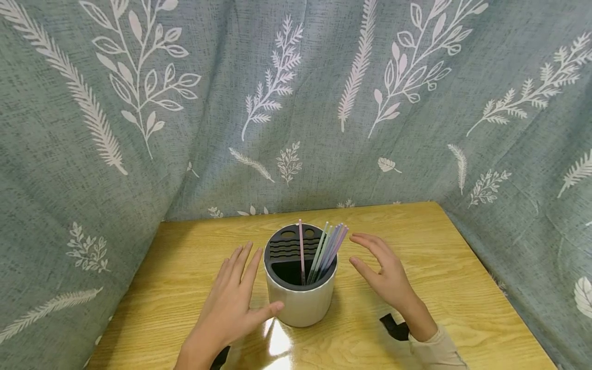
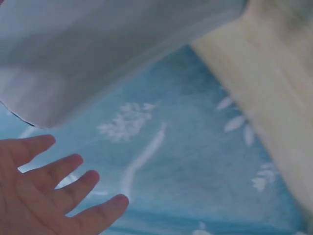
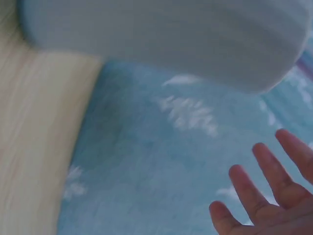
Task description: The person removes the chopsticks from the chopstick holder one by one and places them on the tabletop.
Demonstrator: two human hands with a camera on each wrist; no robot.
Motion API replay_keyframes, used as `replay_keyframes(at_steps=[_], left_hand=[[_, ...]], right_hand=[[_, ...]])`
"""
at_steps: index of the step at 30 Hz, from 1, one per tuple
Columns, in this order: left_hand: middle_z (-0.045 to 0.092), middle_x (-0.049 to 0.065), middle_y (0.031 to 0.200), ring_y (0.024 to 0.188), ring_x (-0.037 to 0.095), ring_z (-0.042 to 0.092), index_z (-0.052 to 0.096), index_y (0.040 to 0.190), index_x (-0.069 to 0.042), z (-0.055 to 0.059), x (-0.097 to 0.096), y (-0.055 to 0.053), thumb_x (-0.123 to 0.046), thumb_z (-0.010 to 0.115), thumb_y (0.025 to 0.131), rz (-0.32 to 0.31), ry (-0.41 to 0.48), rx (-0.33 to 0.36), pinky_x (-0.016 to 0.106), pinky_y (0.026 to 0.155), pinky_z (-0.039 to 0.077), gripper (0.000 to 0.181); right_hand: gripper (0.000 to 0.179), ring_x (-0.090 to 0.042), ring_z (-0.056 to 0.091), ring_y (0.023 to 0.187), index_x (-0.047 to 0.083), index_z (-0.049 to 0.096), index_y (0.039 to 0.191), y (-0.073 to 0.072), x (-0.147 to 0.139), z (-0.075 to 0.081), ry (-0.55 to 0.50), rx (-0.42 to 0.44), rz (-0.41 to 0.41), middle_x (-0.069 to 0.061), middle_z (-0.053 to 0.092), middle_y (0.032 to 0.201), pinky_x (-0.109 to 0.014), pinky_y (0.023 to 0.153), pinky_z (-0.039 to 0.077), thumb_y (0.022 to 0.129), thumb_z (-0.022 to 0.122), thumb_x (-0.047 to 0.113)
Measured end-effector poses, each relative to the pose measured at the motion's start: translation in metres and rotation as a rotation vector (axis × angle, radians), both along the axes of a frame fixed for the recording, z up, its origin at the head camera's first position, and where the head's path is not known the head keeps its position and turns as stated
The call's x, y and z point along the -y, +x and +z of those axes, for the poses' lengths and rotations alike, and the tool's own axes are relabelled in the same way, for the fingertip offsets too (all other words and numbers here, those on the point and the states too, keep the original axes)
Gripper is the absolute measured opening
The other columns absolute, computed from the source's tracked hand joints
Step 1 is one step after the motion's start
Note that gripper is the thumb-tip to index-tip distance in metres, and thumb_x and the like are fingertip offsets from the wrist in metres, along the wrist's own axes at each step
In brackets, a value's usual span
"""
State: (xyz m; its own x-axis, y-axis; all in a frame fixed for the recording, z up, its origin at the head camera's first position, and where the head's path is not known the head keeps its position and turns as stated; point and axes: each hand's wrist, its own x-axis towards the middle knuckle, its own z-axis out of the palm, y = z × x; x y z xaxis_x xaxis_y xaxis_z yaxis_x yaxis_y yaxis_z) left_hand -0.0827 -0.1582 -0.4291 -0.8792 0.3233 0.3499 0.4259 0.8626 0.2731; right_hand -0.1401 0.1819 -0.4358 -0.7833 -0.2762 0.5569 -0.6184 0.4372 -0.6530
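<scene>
Two small black pieces show at the near side, one by each wrist. A light sleeve covers the right arm. There are two hands, and they are well apart. The left hand is on the left of a pot, with its fingers spread out and its thumb tip in front of the pot's white side. The right hand is on the right, a little way off, with its fingers loose and a bit bent.

The one white pot stands upright between them on the shiny wood counter. Its black top has one big opening on the near side, then wavy slots, then two round holes on the far side. One pink straw stands alone in the big opening. To its right, a bunch of green, blue and purple straws leans right; they overlap, so maybe six or so. At the far side hangs a blue-green cloth with white leaves.
</scene>
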Motion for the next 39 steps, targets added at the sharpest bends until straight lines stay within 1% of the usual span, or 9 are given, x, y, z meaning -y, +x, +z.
replay_keyframes(at_steps=[2,4,8,16,22,31,35,37,39], left_hand=[[0.015,0.013,0.165,0.151,0.03,0.011,0.014,0.163,-0.017,0.006,-0.005,-0.003,-0.076,0.058,0.084,-0.017,0.004,-0.004,0.052,0.119,0.014,0.108],[0.016,0.013,0.165,0.151,0.03,0.011,0.016,0.163,-0.016,0.01,-0.01,-0.006,-0.076,0.056,0.086,-0.025,0.003,-0.002,0.051,0.119,0.015,0.105],[0.016,0.014,0.165,0.151,0.029,0.01,0.02,0.162,-0.013,0.016,-0.02,-0.013,-0.076,0.05,0.089,-0.031,-0.02,0.011,0.052,0.119,0.016,0.101],[0.013,0.013,0.166,0.152,0.029,0.01,0.025,0.16,-0.009,0.021,-0.032,-0.025,-0.08,0.042,0.09,-0.066,-0.063,0.057,0.056,0.117,0.02,0.101],[0.007,0.007,0.167,0.152,0.024,0.006,0.021,0.161,-0.009,0.022,-0.034,-0.026,-0.081,0.039,0.09,-0.083,-0.06,0.107,0.055,0.117,0.019,0.103],[0.008,0.007,0.167,0.152,0.022,0.004,0.02,0.161,-0.01,0.022,-0.035,-0.026,-0.082,0.037,0.089,-0.082,-0.066,0.109,0.054,0.117,0.02,0.103],[0.008,0.008,0.167,0.152,0.024,0.008,0.02,0.161,-0.009,0.022,-0.035,-0.026,-0.081,0.037,0.09,-0.086,-0.066,0.109,0.053,0.117,0.021,0.102],[0.007,0.007,0.167,0.152,0.024,0.007,0.021,0.16,-0.009,0.022,-0.035,-0.026,-0.081,0.037,0.09,-0.087,-0.064,0.113,0.052,0.117,0.021,0.102],[0.006,0.007,0.167,0.152,0.022,0.006,0.02,0.16,-0.008,0.022,-0.035,-0.026,-0.081,0.037,0.09,-0.085,-0.064,0.12,0.052,0.118,0.021,0.103]], right_hand=[[0.046,-0.024,0.052,0.127,0.006,0.063,0.133,0.002,0.007,0.007,-0.095,0.006,0.036,-0.01,0.061,0.133,-0.036,0.106,0.041,0.09,0.071,-0.004],[0.045,-0.023,0.057,0.121,0.002,0.063,0.13,0.004,0.015,0.012,-0.198,0.015,0.08,-0.015,0.064,0.126,-0.03,0.105,0.042,0.088,0.07,-0.011],[0.043,-0.023,0.064,0.11,-0.005,0.063,0.125,0.006,0.027,0.018,-0.348,0.039,0.152,-0.021,0.066,0.115,-0.031,0.099,0.048,0.085,0.068,-0.019],[0.039,-0.024,0.068,0.097,0.0,0.064,0.121,0.005,0.039,0.02,-0.377,0.056,0.186,-0.015,0.068,0.108,-0.032,0.085,0.056,0.085,0.07,-0.017],[0.042,-0.019,0.069,0.095,-0.005,0.06,0.122,0.005,0.042,0.018,-0.39,0.026,0.179,-0.019,0.068,0.104,-0.029,0.083,0.056,0.084,0.067,-0.021],[0.046,-0.014,0.069,0.092,-0.008,0.056,0.124,0.004,0.047,0.022,-0.398,-0.027,0.139,-0.022,0.068,0.101,-0.025,0.083,0.056,0.082,0.066,-0.024],[0.044,-0.015,0.069,0.092,-0.013,0.054,0.124,0.001,0.045,0.033,-0.465,-0.06,0.149,-0.019,0.068,0.101,-0.026,0.08,0.057,0.083,0.064,-0.025],[0.041,-0.016,0.07,0.091,-0.015,0.052,0.123,-0.002,0.042,0.046,-0.519,-0.081,0.162,-0.015,0.069,0.1,-0.026,0.078,0.057,0.084,0.065,-0.022],[0.04,-0.02,0.071,0.089,-0.018,0.049,0.122,-0.006,0.039,0.061,-0.583,-0.111,0.206,-0.015,0.069,0.099,-0.029,0.076,0.058,0.085,0.064,-0.022]])
